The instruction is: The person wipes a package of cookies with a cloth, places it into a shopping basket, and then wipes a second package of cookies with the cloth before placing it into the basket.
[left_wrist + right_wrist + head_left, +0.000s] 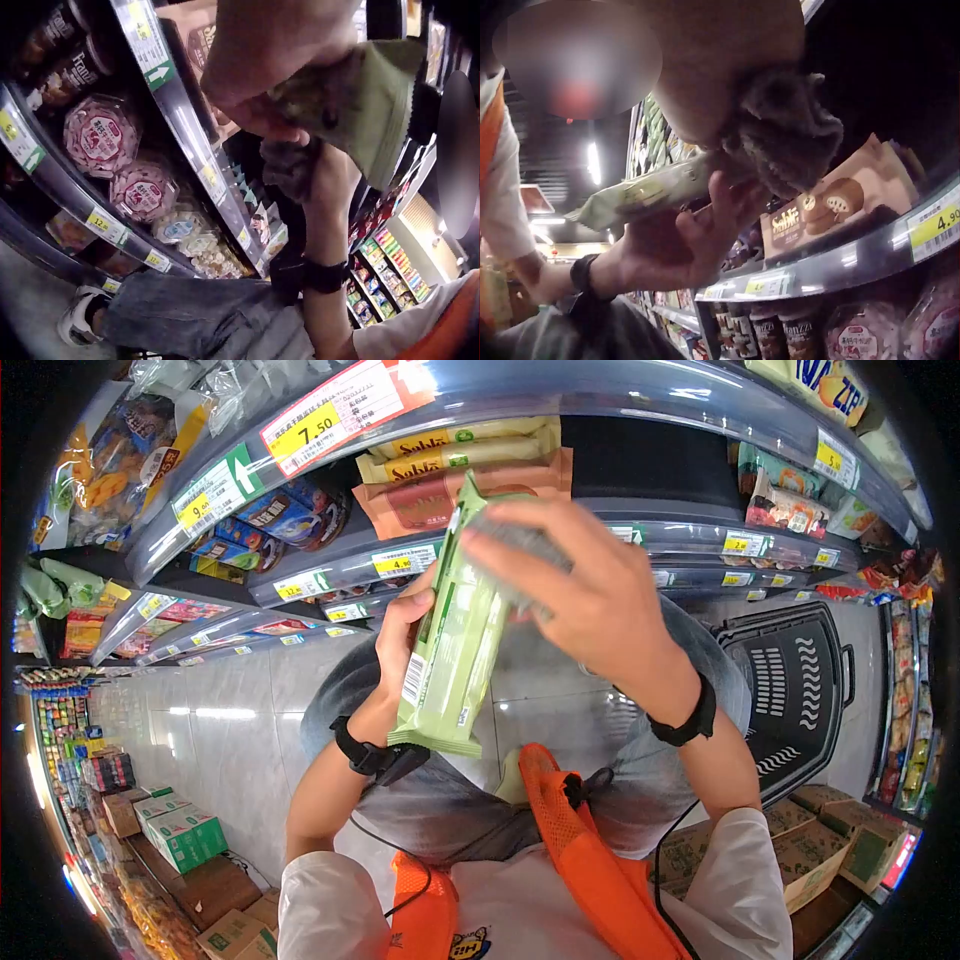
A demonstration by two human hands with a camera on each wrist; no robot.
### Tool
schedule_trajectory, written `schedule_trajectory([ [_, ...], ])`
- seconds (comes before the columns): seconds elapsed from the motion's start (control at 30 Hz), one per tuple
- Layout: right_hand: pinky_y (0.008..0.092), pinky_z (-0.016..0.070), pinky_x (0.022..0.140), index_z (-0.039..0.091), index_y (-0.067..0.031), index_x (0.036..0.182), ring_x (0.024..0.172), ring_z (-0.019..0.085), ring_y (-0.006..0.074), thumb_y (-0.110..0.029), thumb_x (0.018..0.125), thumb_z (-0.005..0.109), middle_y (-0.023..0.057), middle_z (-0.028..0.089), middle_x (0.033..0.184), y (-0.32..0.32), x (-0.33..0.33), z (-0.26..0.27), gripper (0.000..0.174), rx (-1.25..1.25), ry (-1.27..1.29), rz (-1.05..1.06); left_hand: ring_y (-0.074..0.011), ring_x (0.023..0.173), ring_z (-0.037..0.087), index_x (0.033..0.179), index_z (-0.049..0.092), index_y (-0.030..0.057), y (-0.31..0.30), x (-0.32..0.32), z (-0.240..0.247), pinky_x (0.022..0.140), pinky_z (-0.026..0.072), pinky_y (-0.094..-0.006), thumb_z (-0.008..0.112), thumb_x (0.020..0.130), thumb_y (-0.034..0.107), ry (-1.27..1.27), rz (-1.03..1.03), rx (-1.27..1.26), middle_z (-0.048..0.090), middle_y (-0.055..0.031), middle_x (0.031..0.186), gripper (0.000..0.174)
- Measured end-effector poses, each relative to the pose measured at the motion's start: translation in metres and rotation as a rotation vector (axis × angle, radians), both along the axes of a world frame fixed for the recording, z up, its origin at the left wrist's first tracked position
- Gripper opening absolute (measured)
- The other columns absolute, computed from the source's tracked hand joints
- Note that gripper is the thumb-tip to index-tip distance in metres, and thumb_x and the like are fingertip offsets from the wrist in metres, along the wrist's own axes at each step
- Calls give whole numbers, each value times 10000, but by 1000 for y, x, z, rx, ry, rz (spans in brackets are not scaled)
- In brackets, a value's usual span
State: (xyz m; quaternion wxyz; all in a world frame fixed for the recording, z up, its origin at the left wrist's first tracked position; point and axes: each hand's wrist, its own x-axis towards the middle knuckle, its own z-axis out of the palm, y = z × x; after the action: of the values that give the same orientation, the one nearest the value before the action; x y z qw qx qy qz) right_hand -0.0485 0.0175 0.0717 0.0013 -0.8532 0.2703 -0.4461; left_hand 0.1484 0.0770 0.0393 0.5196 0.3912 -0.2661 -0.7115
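1. Shelving (690,512); tiered, curved rails bearing price labels.
2. Basket (787,690); black, slotted; on the floor beside the person's right leg.
3. Pink packet (420,505); on the shelf beyond the hands; yellow packets (400,468) behind it.
4. Green packet (455,650); 1 piece, tilted, held above the lap before the shelving.
5. Right hand (590,575); grasping grey cloth at the green packet's upper part.
6. Left hand (405,625); gripping the green packet's side.
7. Grey cloth (791,135); bunched, beside the green packet.
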Motion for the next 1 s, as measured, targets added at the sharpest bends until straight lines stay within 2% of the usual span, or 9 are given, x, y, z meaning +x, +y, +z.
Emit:
schedule_trajectory([
  [0.2, 223, 514, 518, 696, -149, 1121, 807, 623, 106, -143, 721, 666, -17, 550, 907, 33, 23, -8, 402, -102, 33, 261, -255, 1033, 636, 1278, 611, 59, 0, -2, 4, 975, 471, -400, 462, 924, 473, 151, 120, 31, 675, -145, 1169, 564],
  [0.3, 225, 507, 511, 696, -148, 1102, 790, 616, 102, -149, 719, 667, -17, 529, 878, 34, 24, -6, 384, -114, 33, 245, -243, 1197, 566, 1508, 396, 80, 1, 5, 9, 1036, 428, -362, 442, 915, 396, 123, -48, 5, 561, -139, 1382, 673],
  [0.4, 255, 534, 542, 700, -145, 1082, 834, 649, 132, -139, 741, 670, -7, 574, 931, 22, 19, -2, 342, -122, 1, 150, -242, 981, 651, 1487, 409, 58, 1, 11, 0, 831, 544, -358, 471, 883, 428, 129, -84, -22, 629, -149, 1199, 712],
  [0.6, 288, 567, 616, 706, -119, 1074, 882, 676, 191, -102, 765, 679, 10, 621, 1015, -10, -6, 3, 311, -24, -19, -82, -266, 680, 654, 1216, 558, -1, -1, -4, 5, 544, 527, -364, 503, 840, 517, -48, -115, -77, 667, -180, 907, 643],
  [0.7, 294, 570, 621, 709, -124, 1043, 903, 669, 185, -112, 764, 678, 8, 624, 1023, 3, 7, -10, 282, -23, -72, 14, -270, 667, 644, 1241, 559, 6, -2, 4, -3, 553, 520, -368, 504, 852, 519, 17, -126, 33, 666, -176, 902, 646],
  [0.73, 290, 565, 614, 702, -113, 1000, 886, 654, 172, -126, 756, 676, 2, 616, 1000, 15, 14, -9, 246, -51, -32, 84, -259, 705, 649, 1268, 554, 8, 1, -7, 7, 588, 530, -363, 497, 873, 522, 73, 105, 268, 668, -173, 906, 651],
  [0.8, 280, 556, 605, 692, -96, 906, 855, 625, 151, -152, 736, 670, -9, 602, 956, 43, 28, -10, 181, -73, 37, 211, -243, 835, 656, 1393, 473, 30, -3, -4, 6, 706, 546, -360, 482, 897, 431, 28, 13, 212, 649, -157, 1069, 637],
  [0.87, 221, 547, 618, 731, -112, 1030, 818, 603, 121, -137, 714, 685, -13, 600, 967, 69, 43, -20, 320, -77, 58, 358, -221, 945, 646, 1478, 423, 58, -8, 8, 1, 825, 536, -336, 484, 905, 385, -19, -171, 66, 626, -143, 1216, 662],
  [1.0, 214, 527, 581, 716, -96, 1004, 777, 583, 105, -143, 718, 683, -28, 587, 944, 73, 51, -27, 291, -131, -14, 416, -215, 1016, 636, 1500, 407, 63, -7, -2, 6, 900, 506, -314, 504, 894, 396, -51, -92, -5, 614, -143, 1267, 698],
])
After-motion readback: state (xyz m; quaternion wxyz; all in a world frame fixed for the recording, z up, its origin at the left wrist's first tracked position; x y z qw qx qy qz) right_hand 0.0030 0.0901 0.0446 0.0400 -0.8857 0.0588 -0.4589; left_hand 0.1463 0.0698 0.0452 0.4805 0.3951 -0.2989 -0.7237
